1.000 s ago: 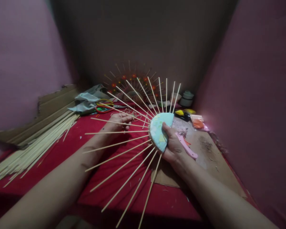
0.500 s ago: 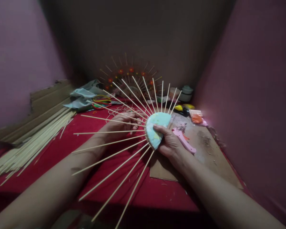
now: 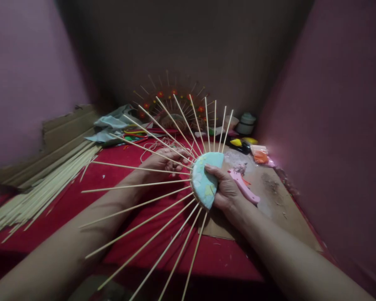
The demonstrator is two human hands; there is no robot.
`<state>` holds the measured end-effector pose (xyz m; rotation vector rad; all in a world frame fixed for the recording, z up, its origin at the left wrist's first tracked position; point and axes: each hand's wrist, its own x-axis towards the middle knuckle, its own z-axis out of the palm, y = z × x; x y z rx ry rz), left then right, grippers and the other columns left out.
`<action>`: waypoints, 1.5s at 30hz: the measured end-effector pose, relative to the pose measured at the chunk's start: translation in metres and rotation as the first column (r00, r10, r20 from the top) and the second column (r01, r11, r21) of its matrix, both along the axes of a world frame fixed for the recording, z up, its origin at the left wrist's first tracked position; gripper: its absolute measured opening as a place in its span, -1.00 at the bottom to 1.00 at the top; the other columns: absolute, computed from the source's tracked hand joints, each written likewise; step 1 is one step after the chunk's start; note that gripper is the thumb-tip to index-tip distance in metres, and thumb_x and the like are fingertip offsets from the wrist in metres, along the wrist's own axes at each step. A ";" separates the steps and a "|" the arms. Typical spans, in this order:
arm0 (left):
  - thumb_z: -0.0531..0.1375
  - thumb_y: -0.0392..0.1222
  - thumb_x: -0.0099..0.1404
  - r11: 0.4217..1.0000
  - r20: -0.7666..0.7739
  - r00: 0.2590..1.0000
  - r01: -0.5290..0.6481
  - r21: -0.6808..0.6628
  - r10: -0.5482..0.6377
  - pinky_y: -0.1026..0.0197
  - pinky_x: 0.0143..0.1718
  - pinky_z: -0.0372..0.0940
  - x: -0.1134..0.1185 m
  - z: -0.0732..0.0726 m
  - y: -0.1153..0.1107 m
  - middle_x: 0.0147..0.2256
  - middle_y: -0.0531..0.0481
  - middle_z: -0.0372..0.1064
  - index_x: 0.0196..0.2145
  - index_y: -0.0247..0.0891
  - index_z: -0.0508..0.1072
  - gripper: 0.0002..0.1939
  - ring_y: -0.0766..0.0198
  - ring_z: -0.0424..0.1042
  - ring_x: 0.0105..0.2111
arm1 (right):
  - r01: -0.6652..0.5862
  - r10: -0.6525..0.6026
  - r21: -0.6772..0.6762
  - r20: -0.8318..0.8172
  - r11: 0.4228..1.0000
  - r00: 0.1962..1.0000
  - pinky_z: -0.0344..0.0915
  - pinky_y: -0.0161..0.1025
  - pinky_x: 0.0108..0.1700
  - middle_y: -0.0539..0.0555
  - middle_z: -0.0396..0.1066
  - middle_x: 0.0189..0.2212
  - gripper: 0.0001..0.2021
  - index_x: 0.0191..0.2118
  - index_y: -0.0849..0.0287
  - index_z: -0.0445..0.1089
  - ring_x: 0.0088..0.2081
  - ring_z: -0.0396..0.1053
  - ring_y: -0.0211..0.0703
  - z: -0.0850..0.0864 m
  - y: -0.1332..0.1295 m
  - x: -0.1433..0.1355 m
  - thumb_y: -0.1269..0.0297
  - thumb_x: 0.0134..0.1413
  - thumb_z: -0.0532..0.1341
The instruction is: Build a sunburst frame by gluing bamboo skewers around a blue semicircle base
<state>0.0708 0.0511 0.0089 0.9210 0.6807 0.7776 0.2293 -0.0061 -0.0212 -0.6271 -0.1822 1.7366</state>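
Note:
A pale blue half-disc (image 3: pixel 203 179) with yellowish patches is held up above the red cloth. Many thin wooden sticks (image 3: pixel 138 184) fan out from its curved edge. My right hand (image 3: pixel 226 187) grips its straight side, thumb on the face and fingers behind. My left hand (image 3: pixel 172 159) is behind the sticks, near the curved edge, its fingers bent together. Thin string (image 3: pixel 150 146) lies close to the left fingers; whether they pinch it is too small to tell.
Loose sticks (image 3: pixel 47 188) and cardboard (image 3: pixel 69 127) lie left. Scissors (image 3: pixel 138 133) and a decorated stick fan (image 3: pixel 172 104) are behind. On the right, a cardboard sheet (image 3: pixel 288 221) bears a pink-handled tool (image 3: pixel 245 188); an orange packet (image 3: pixel 260 156) and lidded jar (image 3: pixel 246 123) stand beyond.
The half-disc has tilted slightly, its face turning more toward the camera, and its lower sticks have swung outward. My right hand still grips it; my left hand remains behind the sticks.

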 end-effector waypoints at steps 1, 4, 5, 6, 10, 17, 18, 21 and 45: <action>0.26 -0.26 0.15 0.999 -0.043 0.999 0.017 0.042 -0.015 0.30 -0.56 0.34 0.001 -0.001 0.002 -0.48 -0.07 0.46 -0.33 -0.35 0.47 -0.88 0.31 0.43 -0.57 | -0.003 0.003 0.005 -0.001 1.000 1.000 0.47 -0.06 -0.17 0.11 0.53 -0.56 -0.88 -0.40 0.33 0.44 -0.56 0.48 -0.15 0.000 0.000 0.000 0.57 -0.09 0.17; 0.28 -0.30 0.12 0.986 -0.087 0.994 0.075 0.150 -0.063 0.30 -0.48 0.37 0.001 -0.003 0.008 -0.41 -0.10 0.47 -0.31 -0.36 0.47 -0.86 0.28 0.47 -0.48 | -0.031 0.031 0.017 0.013 0.999 0.999 0.48 -0.04 -0.17 0.12 0.54 -0.55 -0.87 -0.38 0.33 0.44 -0.55 0.49 -0.14 0.001 0.000 0.002 0.57 -0.08 0.15; 0.28 -0.33 0.10 0.982 -0.069 0.994 0.097 0.165 -0.087 0.30 -0.46 0.38 0.000 -0.003 0.008 -0.38 -0.10 0.48 -0.29 -0.37 0.47 -0.83 0.28 0.47 -0.46 | -0.047 0.046 0.022 0.020 0.999 0.999 0.47 -0.03 -0.17 0.12 0.54 -0.55 -0.86 -0.37 0.34 0.43 -0.52 0.50 -0.12 0.001 -0.001 0.002 0.56 -0.08 0.15; 0.29 -0.35 0.09 0.977 -0.050 0.992 0.123 0.172 -0.116 0.31 -0.44 0.38 -0.001 -0.003 0.009 -0.36 -0.11 0.48 -0.26 -0.37 0.47 -0.79 0.28 0.48 -0.44 | -0.062 0.061 0.028 0.027 0.998 0.998 0.47 -0.02 -0.16 0.12 0.53 -0.56 -0.86 -0.36 0.34 0.43 -0.48 0.51 -0.10 0.001 -0.001 0.002 0.56 -0.09 0.15; 0.27 -0.43 0.06 0.977 -0.018 0.990 0.139 0.160 -0.138 0.26 -0.40 0.40 -0.006 -0.004 0.011 -0.32 -0.12 0.49 -0.14 -0.35 0.45 -0.66 0.26 0.50 -0.43 | -0.124 0.123 0.075 0.017 0.989 0.992 0.45 -0.01 -0.12 0.11 0.52 -0.56 -0.83 -0.36 0.31 0.41 -0.32 0.54 0.00 -0.001 -0.002 0.003 0.56 -0.19 0.22; 0.25 -0.49 0.03 0.987 0.034 0.999 -0.005 0.158 -0.001 0.30 -0.50 0.37 -0.006 -0.001 0.018 -0.39 -0.08 0.47 -0.16 -0.37 0.47 -0.64 0.28 0.48 -0.50 | -0.165 0.160 0.093 0.055 0.982 0.986 0.46 -0.03 -0.15 0.11 0.52 -0.55 -0.80 -0.31 0.33 0.41 -0.40 0.53 -0.07 -0.006 -0.003 0.005 0.54 -0.19 0.23; 0.24 -0.48 0.05 0.987 0.065 0.998 -0.028 0.157 0.018 0.31 -0.49 0.37 -0.006 -0.001 0.019 -0.40 -0.06 0.45 -0.15 -0.37 0.47 -0.65 0.31 0.46 -0.49 | -0.166 0.161 0.089 0.061 0.982 0.985 0.47 -0.05 -0.16 0.10 0.53 -0.55 -0.81 -0.31 0.33 0.41 -0.44 0.52 -0.10 -0.006 -0.003 0.005 0.54 -0.17 0.21; 0.23 -0.40 0.11 0.986 0.117 0.993 -0.053 0.161 0.034 0.39 -0.56 0.31 -0.008 -0.001 0.023 -0.47 0.01 0.37 -0.24 -0.37 0.48 -0.79 0.41 0.37 -0.55 | -0.157 0.152 0.074 0.066 0.985 0.986 0.47 -0.09 -0.18 0.10 0.53 -0.55 -0.82 -0.32 0.33 0.42 -0.51 0.49 -0.15 -0.004 -0.003 0.006 0.55 -0.14 0.18; 0.32 -0.44 -0.14 0.971 0.027 1.000 -0.004 0.239 -0.003 0.34 -0.65 0.06 -0.042 -0.007 0.043 -0.67 -0.04 0.37 -0.65 -0.41 0.47 -0.92 0.39 0.23 -0.67 | -0.173 0.173 0.108 0.004 0.979 0.985 0.50 -0.11 -0.24 0.12 0.53 -0.56 -0.84 -0.33 0.34 0.42 -0.52 0.51 -0.12 -0.003 -0.002 0.008 0.57 -0.11 0.18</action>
